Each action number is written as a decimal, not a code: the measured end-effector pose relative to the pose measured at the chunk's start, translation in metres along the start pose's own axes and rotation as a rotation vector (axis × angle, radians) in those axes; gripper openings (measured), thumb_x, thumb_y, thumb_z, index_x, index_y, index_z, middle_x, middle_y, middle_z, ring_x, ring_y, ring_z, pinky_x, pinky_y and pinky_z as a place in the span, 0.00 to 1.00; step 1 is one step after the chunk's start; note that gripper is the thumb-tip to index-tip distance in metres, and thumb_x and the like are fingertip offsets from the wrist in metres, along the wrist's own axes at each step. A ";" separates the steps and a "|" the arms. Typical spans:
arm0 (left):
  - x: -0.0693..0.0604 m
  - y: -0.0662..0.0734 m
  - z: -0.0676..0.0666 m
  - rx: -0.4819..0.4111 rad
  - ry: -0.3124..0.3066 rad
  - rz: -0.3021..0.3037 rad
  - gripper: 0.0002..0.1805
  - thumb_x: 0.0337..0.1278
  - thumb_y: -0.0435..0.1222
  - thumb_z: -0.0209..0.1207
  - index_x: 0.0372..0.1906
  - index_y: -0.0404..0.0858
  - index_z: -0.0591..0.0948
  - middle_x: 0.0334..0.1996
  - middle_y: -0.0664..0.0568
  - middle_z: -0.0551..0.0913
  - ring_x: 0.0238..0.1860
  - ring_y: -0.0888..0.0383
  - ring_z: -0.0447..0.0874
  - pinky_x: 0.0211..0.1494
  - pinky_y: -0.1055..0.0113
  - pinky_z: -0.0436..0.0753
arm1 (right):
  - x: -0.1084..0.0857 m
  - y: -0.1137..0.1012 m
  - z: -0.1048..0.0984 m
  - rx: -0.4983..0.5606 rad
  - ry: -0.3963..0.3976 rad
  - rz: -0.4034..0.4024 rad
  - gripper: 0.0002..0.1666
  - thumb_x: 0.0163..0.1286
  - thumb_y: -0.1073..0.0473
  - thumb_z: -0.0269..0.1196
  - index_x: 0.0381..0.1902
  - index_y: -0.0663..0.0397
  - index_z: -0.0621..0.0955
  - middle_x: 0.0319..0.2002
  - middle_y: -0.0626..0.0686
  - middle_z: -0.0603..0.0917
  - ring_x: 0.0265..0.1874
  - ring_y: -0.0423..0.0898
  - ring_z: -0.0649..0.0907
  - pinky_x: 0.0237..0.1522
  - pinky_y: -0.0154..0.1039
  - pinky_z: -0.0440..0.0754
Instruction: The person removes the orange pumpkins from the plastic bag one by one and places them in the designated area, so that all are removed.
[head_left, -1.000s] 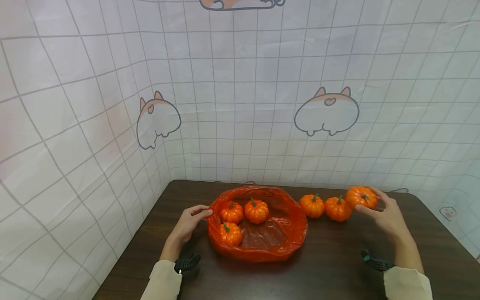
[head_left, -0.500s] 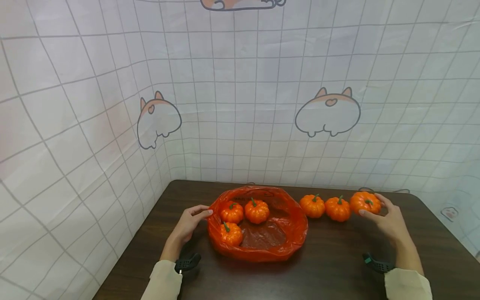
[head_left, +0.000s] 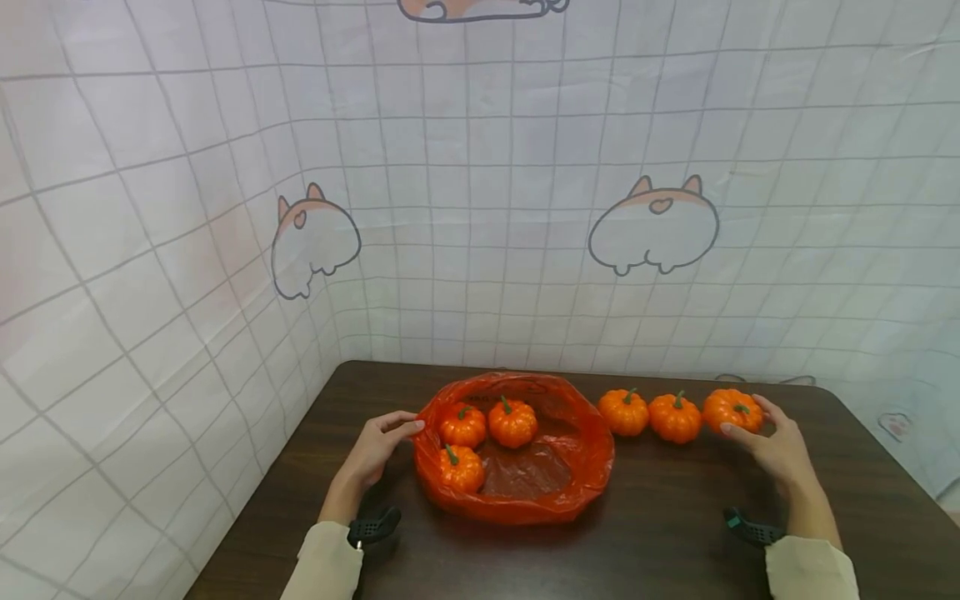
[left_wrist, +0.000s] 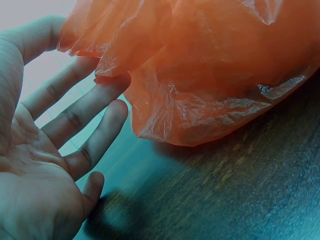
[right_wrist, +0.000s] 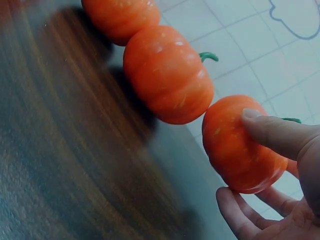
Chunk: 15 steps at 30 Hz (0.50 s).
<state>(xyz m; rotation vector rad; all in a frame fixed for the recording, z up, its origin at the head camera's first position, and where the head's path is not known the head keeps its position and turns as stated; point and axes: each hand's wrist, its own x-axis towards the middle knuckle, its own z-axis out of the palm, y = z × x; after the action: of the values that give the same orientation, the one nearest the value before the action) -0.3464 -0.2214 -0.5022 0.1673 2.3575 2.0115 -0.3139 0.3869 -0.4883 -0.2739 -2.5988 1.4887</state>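
On the right part of the dark table (head_left: 660, 525), I have the right hand (head_left: 783, 450) around the rightmost pumpkin (head_left: 727, 410): its grip is closed on the orange sides, thumb on the near face, fingers on the other side. From my feeds I cannot tell whether that pumpkin bears on the table or is held slightly up. Directly to its left I see the middle pumpkin (head_left: 675, 419), then the end pumpkin (head_left: 624, 412), the three forming a row with their green stems showing.

To the left of that row sits the red plastic bag (head_left: 510, 509), its mouth spread wide and facing up. Over on its left edge I have the left hand (head_left: 372, 447) pinching the rim; in the left wrist view the plastic lies between the thumb and the fingertips, and the little finger is clear of it. Inside the bag I count three more: the back left pumpkin (head_left: 462, 425), the back right pumpkin (head_left: 513, 422) beside it, and the front pumpkin (head_left: 461, 469), all toward the left and back. Behind everything I see a pale gridded backdrop (head_left: 480, 275) with dog drawings (head_left: 654, 229).
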 end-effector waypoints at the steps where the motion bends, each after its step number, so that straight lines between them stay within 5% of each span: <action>1: 0.000 0.000 0.000 0.001 0.002 -0.001 0.17 0.67 0.42 0.64 0.51 0.33 0.86 0.40 0.54 0.88 0.44 0.54 0.83 0.68 0.48 0.72 | 0.001 0.001 0.000 0.003 -0.004 0.006 0.58 0.72 0.43 0.65 0.82 0.60 0.44 0.77 0.80 0.44 0.74 0.81 0.49 0.68 0.78 0.56; 4: 0.000 0.000 -0.002 0.001 0.000 -0.002 0.18 0.67 0.43 0.64 0.52 0.33 0.85 0.41 0.53 0.88 0.45 0.54 0.83 0.69 0.45 0.71 | 0.003 0.005 0.001 -0.011 -0.013 0.021 0.58 0.73 0.43 0.64 0.82 0.61 0.44 0.77 0.80 0.44 0.74 0.80 0.51 0.68 0.75 0.61; 7: -0.001 0.001 -0.002 -0.002 -0.006 -0.005 0.19 0.68 0.43 0.64 0.53 0.32 0.85 0.42 0.52 0.88 0.46 0.53 0.82 0.71 0.44 0.69 | 0.003 0.008 0.001 -0.047 -0.012 0.029 0.58 0.73 0.43 0.64 0.81 0.64 0.45 0.76 0.81 0.48 0.71 0.77 0.59 0.59 0.55 0.79; 10: -0.002 0.002 -0.002 -0.001 -0.004 -0.007 0.19 0.68 0.43 0.64 0.53 0.32 0.85 0.42 0.52 0.88 0.46 0.54 0.82 0.71 0.44 0.69 | 0.004 0.009 0.002 -0.059 -0.016 0.045 0.58 0.73 0.42 0.64 0.81 0.65 0.46 0.76 0.80 0.50 0.68 0.75 0.64 0.53 0.48 0.83; 15: -0.003 0.004 -0.002 0.004 -0.002 -0.011 0.18 0.68 0.43 0.64 0.52 0.33 0.85 0.42 0.53 0.88 0.46 0.54 0.82 0.70 0.45 0.69 | 0.006 0.007 0.003 -0.041 -0.023 0.107 0.59 0.73 0.39 0.62 0.82 0.62 0.43 0.78 0.77 0.45 0.74 0.78 0.53 0.70 0.74 0.58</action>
<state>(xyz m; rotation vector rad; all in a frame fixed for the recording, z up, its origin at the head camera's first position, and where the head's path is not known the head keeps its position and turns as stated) -0.3429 -0.2226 -0.4981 0.1558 2.3565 2.0008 -0.3199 0.3896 -0.4959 -0.4087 -2.6743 1.4816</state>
